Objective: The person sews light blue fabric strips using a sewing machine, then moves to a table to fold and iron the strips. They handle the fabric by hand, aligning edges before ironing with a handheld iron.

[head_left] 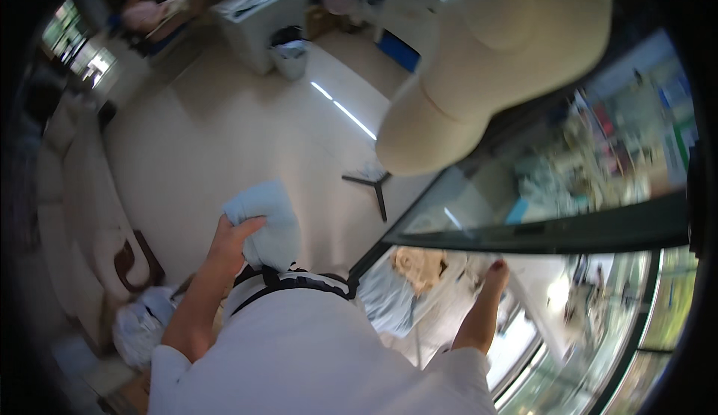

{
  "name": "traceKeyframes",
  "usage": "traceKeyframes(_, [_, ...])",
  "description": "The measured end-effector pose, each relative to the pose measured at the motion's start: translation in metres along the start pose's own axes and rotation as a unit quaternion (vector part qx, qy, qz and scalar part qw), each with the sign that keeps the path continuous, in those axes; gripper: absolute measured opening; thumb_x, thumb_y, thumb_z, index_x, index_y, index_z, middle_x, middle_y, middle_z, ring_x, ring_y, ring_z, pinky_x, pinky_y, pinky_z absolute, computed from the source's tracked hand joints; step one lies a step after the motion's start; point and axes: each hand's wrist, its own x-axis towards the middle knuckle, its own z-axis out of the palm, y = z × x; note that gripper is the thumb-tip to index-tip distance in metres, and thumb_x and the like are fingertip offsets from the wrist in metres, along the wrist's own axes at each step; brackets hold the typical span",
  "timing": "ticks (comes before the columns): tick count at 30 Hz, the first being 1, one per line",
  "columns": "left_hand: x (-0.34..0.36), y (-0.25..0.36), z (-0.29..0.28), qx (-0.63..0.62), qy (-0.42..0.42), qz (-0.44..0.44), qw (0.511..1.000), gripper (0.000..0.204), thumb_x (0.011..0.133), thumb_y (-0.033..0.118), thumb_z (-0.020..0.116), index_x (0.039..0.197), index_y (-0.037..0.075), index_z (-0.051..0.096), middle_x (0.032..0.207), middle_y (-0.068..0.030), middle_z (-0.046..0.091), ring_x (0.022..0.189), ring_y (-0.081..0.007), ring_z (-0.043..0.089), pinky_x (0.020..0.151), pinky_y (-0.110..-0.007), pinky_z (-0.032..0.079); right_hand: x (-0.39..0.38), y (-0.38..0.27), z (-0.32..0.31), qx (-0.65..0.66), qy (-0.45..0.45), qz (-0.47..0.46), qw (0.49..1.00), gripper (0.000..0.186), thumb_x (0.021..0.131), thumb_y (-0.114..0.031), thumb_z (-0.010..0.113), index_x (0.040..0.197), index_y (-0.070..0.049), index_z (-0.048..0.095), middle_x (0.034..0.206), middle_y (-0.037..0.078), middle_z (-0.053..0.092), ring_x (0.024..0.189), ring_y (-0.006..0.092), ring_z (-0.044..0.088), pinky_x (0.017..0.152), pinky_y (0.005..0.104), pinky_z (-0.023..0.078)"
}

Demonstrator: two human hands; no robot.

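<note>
In my left hand [233, 240] is a light blue folded cloth [271, 224], held in front of my waist. The thumb lies across its top and the fingers go underneath, out of sight. My right arm reaches out to the right, beside the edge of a dark-framed glass door [538, 235]. The right hand [496, 271] is small and blurred there, so its fingers cannot be made out. Ahead and to the right stands a cream dress form [479, 78], close to the glass, with a black three-legged base [378, 187] on the floor.
A pale sofa [82, 190] runs along the left, with a white plastic bag [142, 333] near my left elbow. Farther off are a lined waste bin [289, 54] and a white desk [258, 22]. Light blue and tan fabric [419, 269] lies beyond the door frame.
</note>
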Motion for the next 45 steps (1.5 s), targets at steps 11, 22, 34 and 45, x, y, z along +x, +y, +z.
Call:
traceKeyframes(11, [0.065,0.021,0.001,-0.125,0.013,-0.044,0.991,0.039,0.089,0.004,0.068,0.128,0.004,0.060,0.120,-0.0119,0.069,0.111,-0.0288,0.068,0.097,-0.048,0.056,-0.064,-0.160,0.048,0.373,-0.020,0.350,0.859,0.028,0.094,-0.029,0.063,0.082,-0.006,0.073,0.077,0.009,0.071,0.072,0.0215,0.068,0.067,0.0372,0.054])
traceKeyframes(22, [0.300,0.106,-0.009,-0.109,-0.113,-0.166,0.974,0.051,0.089,0.005,0.070,0.137,0.005,0.053,0.128,-0.0127,0.064,0.119,-0.0299,0.064,0.102,-0.051,0.053,-0.257,-0.449,0.137,0.111,-0.405,0.127,0.899,0.035,0.094,-0.035,0.066,0.081,-0.004,0.075,0.070,0.007,0.070,0.067,0.0171,0.067,0.064,0.0381,0.053])
traceKeyframes(34, [0.577,0.259,0.122,-0.032,-0.232,-0.182,0.955,0.047,0.092,0.007,0.068,0.137,0.002,0.053,0.129,-0.0117,0.063,0.118,-0.0267,0.063,0.103,-0.044,0.052,0.109,-0.914,0.097,0.614,-0.544,-0.015,0.572,0.051,0.098,-0.042,0.061,0.121,0.003,0.068,0.110,0.007,0.070,0.103,0.0164,0.063,0.093,0.0315,0.050])
traceKeyframes(45, [0.813,0.349,0.261,-0.057,-0.116,-0.031,0.991,0.057,0.092,0.011,0.064,0.145,0.000,0.044,0.138,-0.0160,0.057,0.126,-0.0317,0.057,0.110,-0.049,0.045,0.365,-1.053,0.166,0.560,-0.642,-0.122,0.509,0.051,0.082,-0.032,0.081,0.113,0.006,0.069,0.104,0.008,0.071,0.095,0.0157,0.062,0.087,0.0333,0.050])
